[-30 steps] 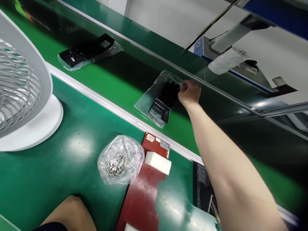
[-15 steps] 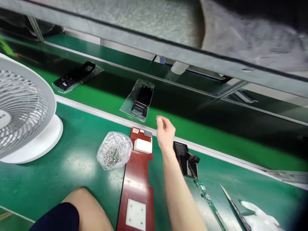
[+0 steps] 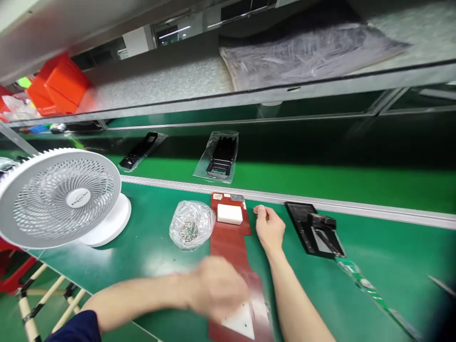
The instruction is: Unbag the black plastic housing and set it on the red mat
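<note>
The right hand (image 3: 270, 229) rests on the green table (image 3: 149, 247) with fingers curled together beside the red board (image 3: 230, 237), while the blurry left hand (image 3: 217, 289) hovers over it, fingers unclear.

Green workbench (image 3: 374, 256) running alongside green conveyor belt (image 3: 320, 178); grey shelf (image 3: 160, 80) hanging overhead; ceiling lights glowing beyond.

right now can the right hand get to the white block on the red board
Probably yes: the right hand rests on the table just right of the white block on the red board, with nothing between them.
</note>
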A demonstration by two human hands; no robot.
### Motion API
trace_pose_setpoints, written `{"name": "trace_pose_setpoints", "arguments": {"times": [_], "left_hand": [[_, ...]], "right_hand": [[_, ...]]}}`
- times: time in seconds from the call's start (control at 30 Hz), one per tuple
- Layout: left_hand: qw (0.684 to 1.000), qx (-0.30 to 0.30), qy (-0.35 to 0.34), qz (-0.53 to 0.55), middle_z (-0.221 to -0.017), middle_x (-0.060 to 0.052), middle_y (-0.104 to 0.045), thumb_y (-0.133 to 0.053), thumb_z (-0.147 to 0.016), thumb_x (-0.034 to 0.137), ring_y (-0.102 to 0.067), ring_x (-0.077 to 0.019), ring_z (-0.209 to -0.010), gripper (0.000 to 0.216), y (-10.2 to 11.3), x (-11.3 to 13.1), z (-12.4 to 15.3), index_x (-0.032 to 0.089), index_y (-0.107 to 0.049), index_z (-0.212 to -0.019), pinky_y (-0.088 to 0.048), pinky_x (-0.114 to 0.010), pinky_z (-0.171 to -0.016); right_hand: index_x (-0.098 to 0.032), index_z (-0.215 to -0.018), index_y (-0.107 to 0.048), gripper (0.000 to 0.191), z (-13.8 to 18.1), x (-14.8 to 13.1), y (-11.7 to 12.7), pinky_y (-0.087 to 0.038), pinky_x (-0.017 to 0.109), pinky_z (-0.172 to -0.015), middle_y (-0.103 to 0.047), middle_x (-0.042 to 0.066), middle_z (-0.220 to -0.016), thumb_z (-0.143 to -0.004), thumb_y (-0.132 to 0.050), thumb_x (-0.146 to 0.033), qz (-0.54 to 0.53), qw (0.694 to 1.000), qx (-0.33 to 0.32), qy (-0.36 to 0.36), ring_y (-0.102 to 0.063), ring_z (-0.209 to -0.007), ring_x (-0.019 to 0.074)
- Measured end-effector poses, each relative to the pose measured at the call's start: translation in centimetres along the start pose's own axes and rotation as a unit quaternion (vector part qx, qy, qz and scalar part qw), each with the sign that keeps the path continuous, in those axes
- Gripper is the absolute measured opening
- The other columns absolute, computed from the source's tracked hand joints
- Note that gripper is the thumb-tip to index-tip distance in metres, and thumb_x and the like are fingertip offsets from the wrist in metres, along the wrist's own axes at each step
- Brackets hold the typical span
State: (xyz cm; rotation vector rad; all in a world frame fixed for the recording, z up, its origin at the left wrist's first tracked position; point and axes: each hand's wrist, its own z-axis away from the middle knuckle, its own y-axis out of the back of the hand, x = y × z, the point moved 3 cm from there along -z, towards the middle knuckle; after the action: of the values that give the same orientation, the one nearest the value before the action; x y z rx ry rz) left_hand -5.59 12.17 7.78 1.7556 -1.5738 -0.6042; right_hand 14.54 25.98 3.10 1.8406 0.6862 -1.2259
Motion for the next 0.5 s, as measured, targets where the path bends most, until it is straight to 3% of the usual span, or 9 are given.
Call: {"name": "trace_pose_setpoints", "arguments": {"times": [0.07, 0.13, 0.3, 0.37, 0.5], "left_hand": [[0.978, 0.103, 0.183, -0.008, -0.082, -0.002, -0.067, -0.047, -0.089, 0.021, -0.063, -0.0096, -0.079, 0.014, 3.1, -6.8, 0.6, 0.019, -0.060, -0.083, -0.054, -0.024, -0.074], [0.917, 0.133, 0.363, -0.095, -0.089, -0.005, -0.067, -0.041, -0.092, 0.027, -0.063, -0.0126, -0.087, 0.021, 5.7, -13.4, 1.8, 0.018, -0.060, -0.090, -0.054, -0.028, -0.082], [0.829, 0.082, 0.512, -0.207, -0.129, -0.020, -0.055, -0.040, -0.086, 0.017, -0.049, -0.0246, -0.124, 0.040, 8.4, -25.6, 4.8, 0.001, -0.055, -0.120, -0.039, -0.040, -0.112], [0.794, 0.039, 0.556, -0.242, -0.137, -0.023, -0.047, -0.043, -0.087, 0.019, -0.041, -0.0294, -0.131, 0.049, 8.6, -29.1, 5.9, -0.003, -0.048, -0.131, -0.033, -0.043, -0.115], [0.728, -0.036, 0.612, -0.308, -0.145, -0.023, -0.039, -0.045, -0.090, 0.027, -0.032, -0.0343, -0.137, 0.056, 8.8, -34.4, 8.0, 0.001, -0.043, -0.139, -0.024, -0.050, -0.118]], "right_hand": [[-0.015, -0.079, -0.060, 0.065, -0.3, 0.1, 0.1, -0.047, 0.041, -0.080, -0.062, 0.016, -0.085, -0.068, -0.034, -0.074, -0.002, 1.000, -0.001, -0.007, -0.061, -0.084, 0.0298], [-0.015, -0.079, -0.060, 0.065, -0.5, 0.3, 0.1, -0.046, 0.040, -0.078, -0.062, 0.015, -0.084, -0.067, -0.035, -0.073, -0.001, 1.000, -0.003, -0.011, -0.061, -0.083, 0.0301], [-0.017, -0.078, -0.059, 0.061, -0.7, 0.7, 0.1, -0.044, 0.039, -0.078, -0.062, 0.014, -0.082, -0.067, -0.035, -0.072, 0.004, 1.000, 0.003, -0.009, -0.060, -0.081, 0.0301], [-0.017, -0.077, -0.058, 0.059, -0.7, 0.9, 0.1, -0.044, 0.039, -0.077, -0.062, 0.014, -0.080, -0.068, -0.036, -0.071, 0.008, 1.000, 0.001, -0.011, -0.060, -0.078, 0.0294], [-0.017, -0.080, -0.059, 0.057, -0.5, 1.4, 0.3, -0.044, 0.038, -0.077, -0.062, 0.012, -0.082, -0.072, -0.038, -0.070, 0.024, 1.000, -0.001, -0.016, -0.060, -0.078, 0.0278]]}}
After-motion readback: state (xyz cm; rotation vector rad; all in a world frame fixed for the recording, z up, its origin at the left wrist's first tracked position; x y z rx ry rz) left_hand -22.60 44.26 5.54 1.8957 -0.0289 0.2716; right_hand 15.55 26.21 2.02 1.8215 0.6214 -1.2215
